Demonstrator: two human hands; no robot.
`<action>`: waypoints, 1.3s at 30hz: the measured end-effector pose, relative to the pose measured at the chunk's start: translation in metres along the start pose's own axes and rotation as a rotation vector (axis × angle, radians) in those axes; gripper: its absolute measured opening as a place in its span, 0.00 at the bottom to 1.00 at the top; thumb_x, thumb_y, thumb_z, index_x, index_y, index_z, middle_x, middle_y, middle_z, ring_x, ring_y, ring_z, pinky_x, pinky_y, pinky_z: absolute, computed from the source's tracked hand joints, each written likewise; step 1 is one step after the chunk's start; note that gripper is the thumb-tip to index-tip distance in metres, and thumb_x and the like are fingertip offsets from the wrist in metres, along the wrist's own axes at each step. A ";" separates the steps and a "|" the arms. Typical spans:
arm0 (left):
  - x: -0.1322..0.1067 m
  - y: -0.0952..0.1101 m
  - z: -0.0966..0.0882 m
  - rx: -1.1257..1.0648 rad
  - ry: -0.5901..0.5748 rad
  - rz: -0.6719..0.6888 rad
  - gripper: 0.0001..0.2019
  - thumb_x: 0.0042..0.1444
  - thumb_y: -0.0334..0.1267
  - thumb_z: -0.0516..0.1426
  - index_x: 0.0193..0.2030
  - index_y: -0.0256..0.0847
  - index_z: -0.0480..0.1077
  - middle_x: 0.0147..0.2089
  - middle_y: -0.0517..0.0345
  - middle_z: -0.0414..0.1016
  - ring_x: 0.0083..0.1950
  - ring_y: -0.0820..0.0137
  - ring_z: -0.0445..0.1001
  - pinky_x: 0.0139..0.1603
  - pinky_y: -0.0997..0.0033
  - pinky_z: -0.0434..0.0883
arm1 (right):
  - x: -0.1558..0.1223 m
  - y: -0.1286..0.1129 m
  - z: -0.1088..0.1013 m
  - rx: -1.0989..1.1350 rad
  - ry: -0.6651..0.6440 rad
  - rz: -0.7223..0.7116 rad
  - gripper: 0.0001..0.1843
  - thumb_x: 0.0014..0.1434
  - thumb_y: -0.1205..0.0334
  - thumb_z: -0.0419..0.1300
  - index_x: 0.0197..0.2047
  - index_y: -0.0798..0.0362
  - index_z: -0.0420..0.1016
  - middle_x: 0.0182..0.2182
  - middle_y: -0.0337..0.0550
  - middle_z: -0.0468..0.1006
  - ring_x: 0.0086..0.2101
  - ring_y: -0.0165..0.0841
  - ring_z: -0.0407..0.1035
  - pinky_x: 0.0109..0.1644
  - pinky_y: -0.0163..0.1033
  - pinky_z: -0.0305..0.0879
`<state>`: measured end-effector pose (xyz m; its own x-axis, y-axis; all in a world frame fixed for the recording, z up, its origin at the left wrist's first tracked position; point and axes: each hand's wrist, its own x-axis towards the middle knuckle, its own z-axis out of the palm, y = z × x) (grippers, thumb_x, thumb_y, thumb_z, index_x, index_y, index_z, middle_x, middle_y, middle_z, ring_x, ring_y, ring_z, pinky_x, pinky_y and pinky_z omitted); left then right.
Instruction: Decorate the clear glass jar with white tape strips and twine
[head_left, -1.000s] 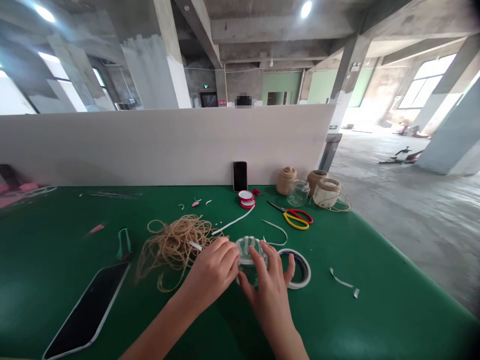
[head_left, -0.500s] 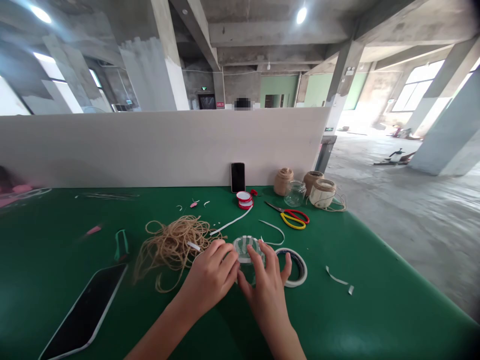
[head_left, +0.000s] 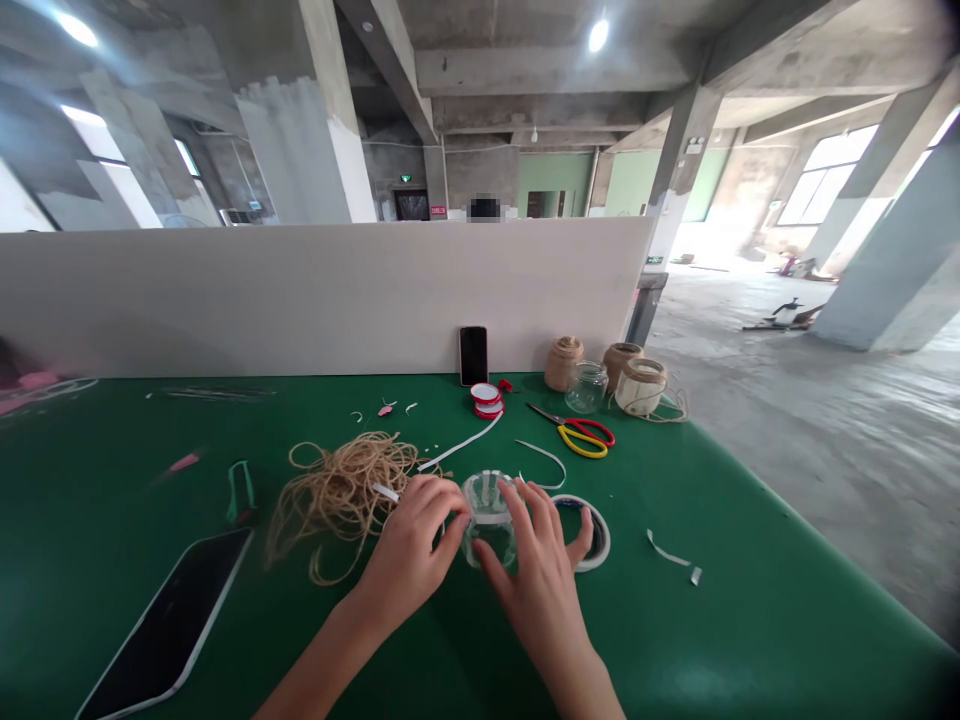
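A clear glass jar (head_left: 489,548) is between my hands on the green table, with white tape strips on its rim and a white band around its upper part. My left hand (head_left: 421,535) is at the jar's left side, thumb and fingers pinched together; what lies between the fingertips is hidden. My right hand (head_left: 538,560) curves around the jar's right side, its thumb at the front and its fingers on the upper right. Beside it lies a roll of white tape (head_left: 602,540), partly behind the fingers. Loose jute twine (head_left: 352,485) is heaped left of my left hand.
Scissors (head_left: 581,438) with red and yellow handles lie beyond the jar. Red-and-white tape spools (head_left: 487,400) sit before an upright phone (head_left: 473,356). Twine-wrapped jars (head_left: 564,364) and a bare glass jar (head_left: 586,388) stand back right. A tablet-like device (head_left: 169,630) lies front left.
The left fingertips have tightened into a pinch at the jar's side. My right thumb and fingers have shifted slightly, so more of the jar's front shows.
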<state>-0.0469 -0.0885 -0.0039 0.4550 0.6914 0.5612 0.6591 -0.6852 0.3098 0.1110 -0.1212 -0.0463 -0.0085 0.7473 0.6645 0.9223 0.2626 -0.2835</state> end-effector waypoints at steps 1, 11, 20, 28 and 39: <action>-0.001 0.000 0.000 -0.014 -0.003 -0.034 0.07 0.60 0.31 0.49 0.35 0.40 0.67 0.39 0.54 0.70 0.46 0.66 0.67 0.46 0.64 0.68 | 0.001 0.001 -0.004 -0.007 -0.001 -0.010 0.25 0.59 0.54 0.53 0.59 0.49 0.58 0.51 0.50 0.68 0.54 0.46 0.58 0.59 0.62 0.34; -0.006 -0.003 0.005 -0.213 0.001 -0.209 0.10 0.61 0.38 0.49 0.33 0.41 0.69 0.36 0.56 0.71 0.40 0.68 0.70 0.38 0.70 0.71 | 0.005 -0.024 -0.006 0.178 0.049 0.071 0.07 0.59 0.62 0.53 0.33 0.48 0.72 0.37 0.43 0.67 0.41 0.38 0.61 0.51 0.51 0.48; -0.007 -0.005 0.004 -0.181 0.036 -0.168 0.10 0.60 0.37 0.49 0.34 0.42 0.71 0.36 0.55 0.71 0.40 0.68 0.70 0.40 0.68 0.71 | 0.012 -0.034 0.008 0.109 0.173 0.111 0.08 0.58 0.63 0.53 0.30 0.50 0.72 0.34 0.43 0.68 0.40 0.38 0.61 0.52 0.52 0.44; -0.007 -0.004 0.002 -0.151 0.054 -0.083 0.08 0.60 0.33 0.50 0.35 0.41 0.70 0.37 0.54 0.70 0.41 0.67 0.68 0.42 0.67 0.71 | 0.015 -0.038 0.007 0.061 0.187 0.106 0.08 0.57 0.64 0.52 0.29 0.51 0.71 0.33 0.43 0.70 0.39 0.38 0.61 0.52 0.53 0.44; -0.008 -0.010 0.001 -0.176 0.021 -0.019 0.09 0.61 0.31 0.49 0.36 0.41 0.69 0.38 0.54 0.69 0.43 0.67 0.66 0.44 0.66 0.68 | 0.014 -0.037 0.012 0.082 0.236 0.085 0.07 0.55 0.66 0.53 0.29 0.51 0.71 0.32 0.41 0.71 0.37 0.37 0.60 0.52 0.52 0.43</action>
<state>-0.0561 -0.0871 -0.0119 0.4296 0.7012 0.5689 0.5517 -0.7026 0.4494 0.0724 -0.1129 -0.0354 0.1668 0.6078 0.7763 0.8812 0.2613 -0.3939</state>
